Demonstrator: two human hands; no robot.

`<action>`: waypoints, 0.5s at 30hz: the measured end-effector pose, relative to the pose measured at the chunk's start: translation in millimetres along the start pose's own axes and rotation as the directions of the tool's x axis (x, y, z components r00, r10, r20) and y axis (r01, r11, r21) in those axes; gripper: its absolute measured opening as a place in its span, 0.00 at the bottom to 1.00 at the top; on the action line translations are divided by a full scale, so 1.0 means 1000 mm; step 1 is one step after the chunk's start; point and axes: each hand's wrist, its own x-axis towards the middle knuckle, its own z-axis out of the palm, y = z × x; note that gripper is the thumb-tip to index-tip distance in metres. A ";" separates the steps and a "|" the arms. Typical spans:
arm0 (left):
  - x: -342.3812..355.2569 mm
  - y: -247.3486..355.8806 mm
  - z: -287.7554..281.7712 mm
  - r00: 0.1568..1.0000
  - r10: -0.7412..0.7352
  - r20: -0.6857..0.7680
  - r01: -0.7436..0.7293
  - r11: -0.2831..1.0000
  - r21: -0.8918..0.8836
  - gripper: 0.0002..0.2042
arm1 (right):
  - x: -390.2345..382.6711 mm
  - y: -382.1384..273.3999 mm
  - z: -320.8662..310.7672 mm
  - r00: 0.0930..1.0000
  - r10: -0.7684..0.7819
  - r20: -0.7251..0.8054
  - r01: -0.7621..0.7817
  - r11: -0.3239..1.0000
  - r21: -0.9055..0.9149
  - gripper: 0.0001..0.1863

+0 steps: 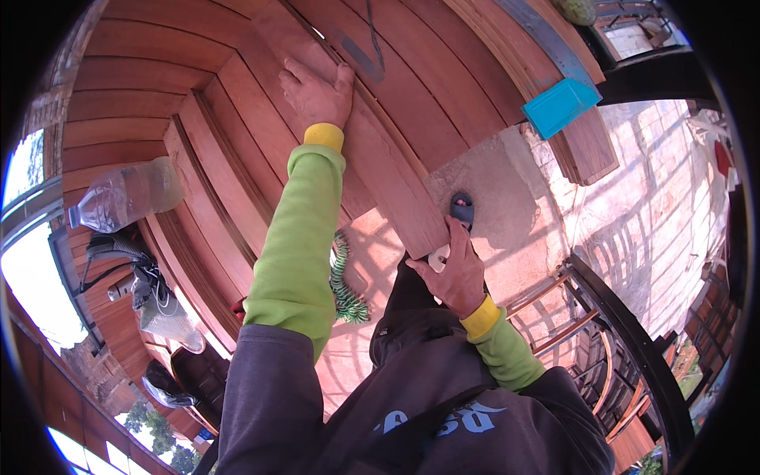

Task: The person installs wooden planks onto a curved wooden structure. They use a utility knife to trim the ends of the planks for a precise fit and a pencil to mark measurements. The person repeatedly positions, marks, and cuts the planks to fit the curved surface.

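A reddish-brown wooden plank (pixel 388 182) lies lengthwise in front of me, its near end jutting past the other boards toward my body. My left hand (pixel 319 93) rests on the plank's upper face, fingers spread and thumb out by its right edge. At the near end, my right hand (pixel 457 273) grips the plank, thumb by the left corner and fingers by the right one. A thin dark strip or cord (pixel 375 39) lies on the boards beyond the plank.
Rows of wooden boards (pixel 150 83) spread left and ahead. A teal rectangular piece (pixel 562 107) and a long grey metal strip (pixel 546 28) lie on stacked boards at right. A plastic bottle (pixel 131 194) stands left; a green coiled hose (pixel 344 281) hangs below. A black curved frame (pixel 633 356) is lower right.
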 end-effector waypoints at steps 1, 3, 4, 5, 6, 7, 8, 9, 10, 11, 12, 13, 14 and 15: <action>0.000 0.001 -0.001 1.000 -0.006 0.009 0.005 1.000 0.008 0.47 | -0.001 0.003 -0.009 0.999 0.015 0.030 -0.015 1.000 0.005 0.48; -0.001 0.005 -0.006 0.999 -0.040 0.010 0.041 0.999 -0.015 0.44 | 0.005 0.003 -0.034 0.991 0.122 0.059 -0.128 0.983 0.129 0.30; -0.003 0.007 -0.007 0.998 -0.058 0.022 0.058 0.998 -0.028 0.43 | 0.008 -0.001 -0.044 0.957 0.255 0.135 -0.280 0.936 0.215 0.22; -0.003 0.007 -0.009 0.998 -0.058 0.016 0.059 0.997 -0.046 0.41 | 0.019 -0.005 -0.048 0.979 0.183 0.088 -0.201 0.937 0.286 0.17; -0.002 0.008 -0.009 0.998 -0.057 0.014 0.057 0.996 -0.063 0.39 | 0.033 -0.008 -0.049 0.993 0.117 0.035 -0.121 0.928 0.353 0.13; -0.001 0.008 -0.008 0.998 -0.053 0.014 0.054 0.995 -0.079 0.38 | 0.052 -0.017 -0.051 0.998 0.054 -0.023 -0.040 0.908 0.416 0.10; -0.001 0.006 -0.006 0.998 -0.055 0.006 0.056 0.997 -0.057 0.37 | 0.072 -0.032 -0.051 0.994 -0.023 -0.105 0.075 0.849 0.523 0.08; 0.000 0.005 -0.004 0.999 -0.054 -0.004 0.054 0.998 -0.036 0.36 | 0.099 -0.052 -0.051 0.976 -0.091 -0.197 0.195 0.766 0.612 0.07; 0.000 0.005 -0.002 0.998 -0.058 -0.012 0.058 0.998 -0.013 0.35 | 0.128 -0.062 -0.049 0.933 -0.219 -0.286 0.339 0.804 0.489 0.07; 0.000 0.005 -0.001 0.998 -0.048 -0.027 0.048 0.999 0.000 0.35 | 0.158 -0.069 -0.044 0.867 -0.347 -0.358 0.469 0.811 0.349 0.07; 0.000 0.003 -0.001 0.998 -0.043 -0.045 0.043 0.999 0.018 0.35 | 0.183 -0.075 -0.035 0.868 -0.338 -0.362 0.460 0.822 0.336 0.08; 0.001 0.003 0.000 0.997 -0.036 -0.062 0.038 0.999 0.032 0.34 | 0.208 -0.081 -0.025 0.869 -0.330 -0.368 0.452 0.833 0.320 0.09; 0.002 0.003 0.000 0.996 -0.022 -0.081 0.025 0.999 0.036 0.34 | 0.233 -0.083 -0.015 0.886 -0.299 -0.354 0.414 0.855 0.313 0.11; 0.002 0.003 0.000 0.995 -0.008 -0.096 0.012 0.999 0.040 0.34 | 0.258 -0.084 -0.004 0.902 -0.266 -0.339 0.372 0.877 0.304 0.14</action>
